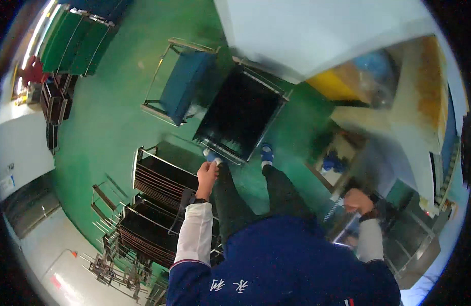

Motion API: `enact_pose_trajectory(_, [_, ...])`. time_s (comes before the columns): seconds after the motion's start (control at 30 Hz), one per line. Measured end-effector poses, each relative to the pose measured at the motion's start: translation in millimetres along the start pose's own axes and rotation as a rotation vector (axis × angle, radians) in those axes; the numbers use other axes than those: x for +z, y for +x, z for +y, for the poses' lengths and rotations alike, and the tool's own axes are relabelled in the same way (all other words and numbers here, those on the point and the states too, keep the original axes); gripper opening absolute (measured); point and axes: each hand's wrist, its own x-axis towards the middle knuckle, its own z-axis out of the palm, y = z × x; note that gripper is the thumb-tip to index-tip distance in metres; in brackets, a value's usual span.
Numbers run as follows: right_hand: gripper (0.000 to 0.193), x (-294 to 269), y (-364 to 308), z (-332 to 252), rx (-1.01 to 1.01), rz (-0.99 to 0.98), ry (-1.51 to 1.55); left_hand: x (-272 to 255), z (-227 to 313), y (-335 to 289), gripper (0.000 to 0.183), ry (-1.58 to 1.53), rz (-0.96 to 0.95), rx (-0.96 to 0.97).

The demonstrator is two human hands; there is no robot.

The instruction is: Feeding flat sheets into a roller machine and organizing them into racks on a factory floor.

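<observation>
My left hand (207,179) is raised in front of my left leg with its fingers curled together. Whatever lies inside them, if anything, is too small to make out. Off to the right my right hand (359,201) is closed like a fist. Beside and below it is a shiny, see-through or metallic surface (348,232), blurred; whether the hand grips it I cannot tell. Ahead of my feet stands a black, flat-topped cart or rack (240,115) with a metal frame, apart from both hands.
A blue panel or box (187,84) in a metal frame stands left of the black cart. Racks of stacked dark trays (164,176) are near my left side. A large pale cabinet (317,35) rises ahead. On the right are yellow bins (337,84) and a machine or bench (404,132).
</observation>
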Motion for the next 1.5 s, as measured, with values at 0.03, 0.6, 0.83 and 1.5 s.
enact_pose_trajectory(0.03, [0.020,-27.5,29.1,-6.8,0.056,-0.078,-0.346,-12.8,0.8,9.4,0.027,-0.044,-0.007,-0.021])
enact_pose_trajectory(0.6, [0.038,-240.5,475.7,-481.0,0.020,0.669,1.228,-213.5,23.2,335.9,0.029,-0.472,-0.020,-0.245])
enact_pose_trajectory(0.83, [0.063,-236.8,639.3,-527.8,0.233,0.759,1.495,-215.1,17.0,443.8,0.044,-0.390,-0.023,-0.404])
enact_pose_trajectory(1.5, [0.024,-227.5,725.8,-532.8,0.378,0.824,1.560,-209.1,-4.6,501.0,0.054,-0.585,-0.060,-0.574])
